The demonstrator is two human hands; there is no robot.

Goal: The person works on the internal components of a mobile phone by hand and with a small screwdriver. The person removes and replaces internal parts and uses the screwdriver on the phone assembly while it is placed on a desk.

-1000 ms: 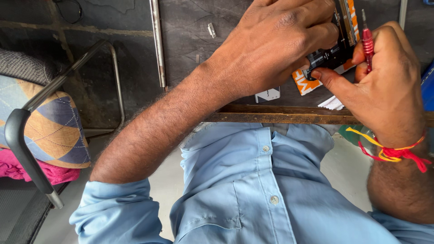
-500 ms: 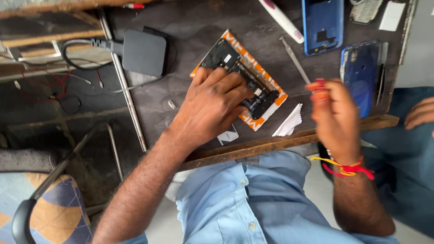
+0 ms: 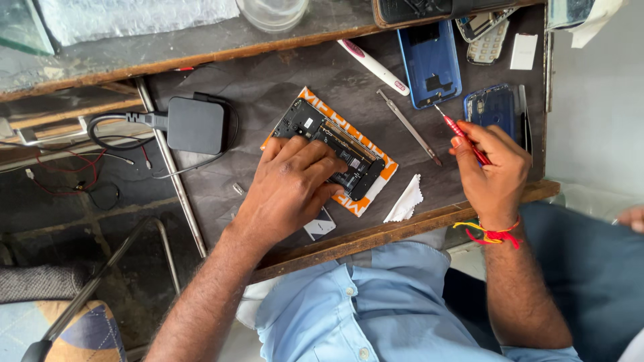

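Pressing L hand (image 3: 295, 184) flat on opened phone (image 3: 332, 151) to pin it to table (image 3: 255, 87), I see R hand (image 3: 493, 171) pinching red screwdriver (image 3: 459, 132), tip raised off work.

Left hand (image 3: 292, 188) flat, fingers spread — right hand (image 3: 493, 167) pinched (wrist bent).

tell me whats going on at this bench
A person in a light blue shirt is working on an opened phone that lies on an orange and white card on a dark worktop. The left hand presses down on the phone, fingers spread over its exposed insides. The right hand holds a red screwdriver, tip raised off to the side of the phone. Metal tweezers, a blue back cover and a black power adapter lie around it.
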